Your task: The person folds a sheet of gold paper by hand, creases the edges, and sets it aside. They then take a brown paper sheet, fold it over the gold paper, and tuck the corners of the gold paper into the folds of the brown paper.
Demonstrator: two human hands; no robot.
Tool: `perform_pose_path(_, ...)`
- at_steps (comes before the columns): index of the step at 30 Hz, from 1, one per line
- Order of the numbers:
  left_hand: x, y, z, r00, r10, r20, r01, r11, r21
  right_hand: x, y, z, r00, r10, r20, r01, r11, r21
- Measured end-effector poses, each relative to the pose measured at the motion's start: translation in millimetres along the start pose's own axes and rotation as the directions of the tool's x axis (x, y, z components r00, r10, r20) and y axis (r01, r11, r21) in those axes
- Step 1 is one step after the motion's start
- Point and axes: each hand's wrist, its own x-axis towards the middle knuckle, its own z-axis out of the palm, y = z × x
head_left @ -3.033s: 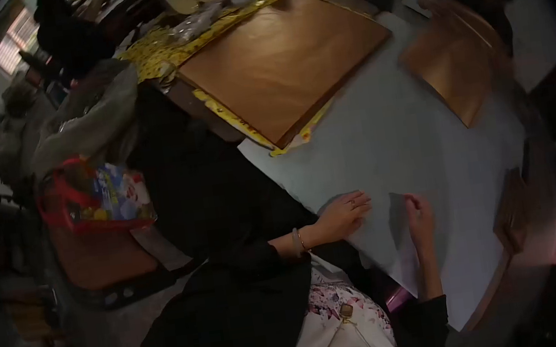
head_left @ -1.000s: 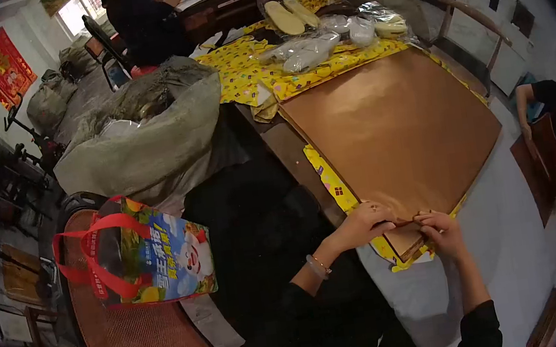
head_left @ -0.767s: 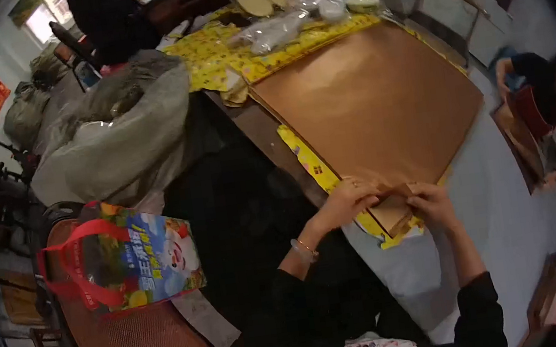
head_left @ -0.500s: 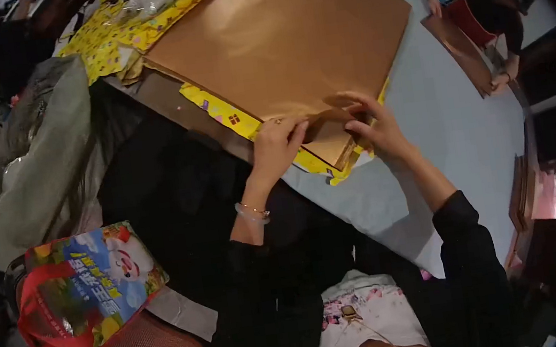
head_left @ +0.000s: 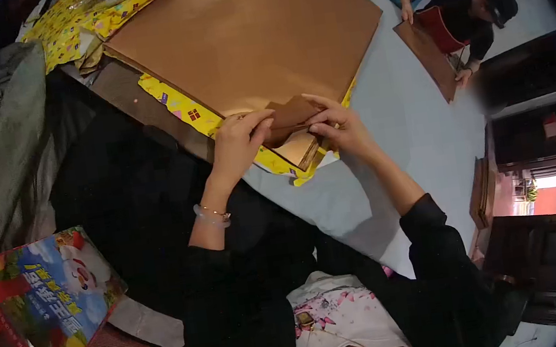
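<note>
A stack of large brown sheets [head_left: 239,38] lies on yellow patterned wrapping [head_left: 174,106] at the table's near edge. My left hand [head_left: 239,141] is at the stack's near corner, its fingers closed on the lifted edge of the top sheet. Across from it, my right hand [head_left: 338,123] pinches the same sheet, whose corner is bent up and folded back between both hands. Under the raised corner, more layers of the stack show.
On the pale blue table [head_left: 392,130], a co-worker [head_left: 461,16] holds a brown panel [head_left: 428,59] at upper right. Brown boards [head_left: 483,192] lean at the right edge. A colourful bag [head_left: 55,294] sits on a chair at lower left, below grey fabric [head_left: 6,160].
The whole view has shifted, so things appear further left. My right fingers have closed on the sheet, and its corner is lifted and folded more. The co-worker's head is tilted differently.
</note>
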Motion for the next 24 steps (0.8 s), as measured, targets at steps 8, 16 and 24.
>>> perform_pose_path(8,-5.6,-10.9,2.0,1.000,-0.019,0.025,0.020,0.999,-0.032,9.3,7.5,-9.4,0.988,0.143,0.058,-0.147,0.987,0.068)
perform_pose_path(16,-7.9,-15.3,4.0,1.000,-0.015,-0.025,0.013,0.998,-0.063,9.8,-2.9,-10.8,0.952,0.296,0.078,-0.306,0.935,0.178)
perform_pose_path(24,-6.5,-13.0,2.0,0.999,-0.041,0.007,0.041,0.995,-0.095,9.1,2.7,-8.8,0.970,0.242,0.031,-0.244,0.965,0.096)
